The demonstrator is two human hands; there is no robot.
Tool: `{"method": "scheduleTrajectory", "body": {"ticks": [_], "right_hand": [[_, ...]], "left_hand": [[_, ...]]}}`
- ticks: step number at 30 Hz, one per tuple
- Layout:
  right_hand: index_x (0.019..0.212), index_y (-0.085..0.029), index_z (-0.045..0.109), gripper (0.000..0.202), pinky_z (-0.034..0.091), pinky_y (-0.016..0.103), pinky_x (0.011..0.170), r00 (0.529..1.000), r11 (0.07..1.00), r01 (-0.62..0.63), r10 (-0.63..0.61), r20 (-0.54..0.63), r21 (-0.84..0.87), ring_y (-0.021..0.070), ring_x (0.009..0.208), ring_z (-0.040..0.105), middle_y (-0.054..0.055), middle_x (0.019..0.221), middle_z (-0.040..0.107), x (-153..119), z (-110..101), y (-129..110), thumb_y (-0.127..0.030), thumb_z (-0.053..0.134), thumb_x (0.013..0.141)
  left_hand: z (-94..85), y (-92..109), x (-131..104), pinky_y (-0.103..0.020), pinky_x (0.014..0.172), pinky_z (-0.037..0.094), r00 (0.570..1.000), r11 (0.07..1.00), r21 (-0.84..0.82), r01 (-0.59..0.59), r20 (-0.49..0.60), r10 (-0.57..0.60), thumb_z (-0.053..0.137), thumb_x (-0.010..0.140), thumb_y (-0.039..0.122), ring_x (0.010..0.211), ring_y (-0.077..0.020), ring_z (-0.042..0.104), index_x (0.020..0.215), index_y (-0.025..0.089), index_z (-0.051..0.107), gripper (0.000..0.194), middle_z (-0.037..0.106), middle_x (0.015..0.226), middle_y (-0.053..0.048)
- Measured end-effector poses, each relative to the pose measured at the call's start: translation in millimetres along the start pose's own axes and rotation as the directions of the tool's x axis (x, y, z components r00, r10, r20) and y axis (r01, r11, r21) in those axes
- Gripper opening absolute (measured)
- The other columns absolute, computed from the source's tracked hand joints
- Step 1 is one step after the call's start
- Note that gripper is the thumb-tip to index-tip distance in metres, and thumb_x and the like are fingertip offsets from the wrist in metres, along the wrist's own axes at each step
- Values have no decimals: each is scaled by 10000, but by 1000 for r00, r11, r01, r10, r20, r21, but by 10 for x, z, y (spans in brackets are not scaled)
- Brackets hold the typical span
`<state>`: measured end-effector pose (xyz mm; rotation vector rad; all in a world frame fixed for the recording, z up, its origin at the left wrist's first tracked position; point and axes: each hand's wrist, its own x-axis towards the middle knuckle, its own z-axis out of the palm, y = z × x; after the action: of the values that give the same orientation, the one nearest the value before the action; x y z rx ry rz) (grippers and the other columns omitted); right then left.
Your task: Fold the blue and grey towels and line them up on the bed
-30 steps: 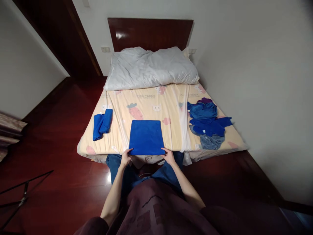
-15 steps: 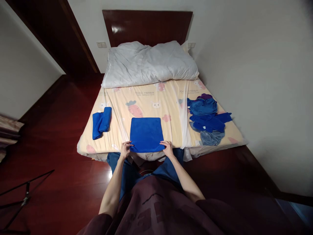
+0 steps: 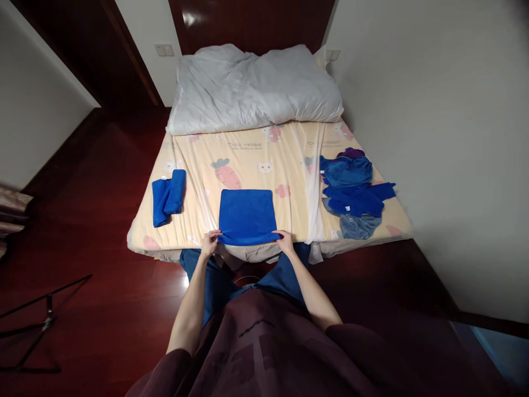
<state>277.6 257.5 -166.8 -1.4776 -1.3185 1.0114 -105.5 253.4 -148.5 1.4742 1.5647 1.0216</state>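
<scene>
A blue towel (image 3: 247,215) lies spread as a near square at the front edge of the bed (image 3: 194,207). My left hand (image 3: 210,243) pinches its near left corner, and my right hand (image 3: 284,241) pinches the near right corner. The near edge is slightly lifted and curls over along its length. Two folded or rolled blue cloths (image 3: 168,197) rest to the left of the towel. Over on the right is a loose heap of blue cloths (image 3: 349,179) with a grey-blue one (image 3: 360,225) at its near side and a purple one partly buried at the back.
A white quilt (image 3: 256,91) is bunched against the dark wooden headboard (image 3: 252,25). The right wall (image 3: 430,138) rises beyond the bed's right side. A black metal stand (image 3: 47,320) is on the red wooden floor (image 3: 107,275) at the lower left.
The towel's near edge, flat before, is now raised and curling away from me between my two hands. My view has tipped down a little. The other cloths have stayed put.
</scene>
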Motion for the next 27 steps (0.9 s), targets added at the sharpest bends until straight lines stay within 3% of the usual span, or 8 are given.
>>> {"method": "scheduleTrajectory", "body": {"ticks": [4,6,9,17,27], "right_hand": [[824,-176,752,246,571,359,727,998,999,-45,46,-51,9,234,743,682,57,790,749,30,29,16,-364,625,730],[757,-169,712,328,555,346,698,995,999,-54,54,-86,11,225,691,657,60,722,718,52,37,34,-490,645,766],[755,-167,695,422,545,339,746,991,999,-47,48,-123,6,230,745,661,84,779,727,70,36,59,-588,667,767],[747,-180,708,491,547,332,680,988,1000,-20,19,-151,-2,232,701,673,73,733,724,37,47,73,-668,655,771],[872,-160,726,519,588,364,645,979,996,-64,75,-188,62,258,680,718,113,770,755,46,55,94,-655,711,718]], "left_hand": [[26,-20,-13,-418,1016,511,996,997,12,74,-48,-73,614,797,383,1064,-248,666,905,200,744,249,739,1071,-92],[45,-25,-28,-408,974,523,991,994,29,105,-86,-102,592,826,414,1017,-251,667,960,180,729,303,738,1020,-99],[67,-7,-41,-381,934,516,985,991,58,122,-130,-114,567,862,454,958,-245,652,969,167,717,341,726,952,-94],[86,92,-31,-288,729,474,986,990,33,135,-103,-131,468,919,582,736,-189,593,724,183,656,483,635,680,-26],[84,-77,-25,-316,745,484,975,985,-34,171,-140,-174,576,822,552,772,-205,622,790,197,688,373,683,782,-45]]}}
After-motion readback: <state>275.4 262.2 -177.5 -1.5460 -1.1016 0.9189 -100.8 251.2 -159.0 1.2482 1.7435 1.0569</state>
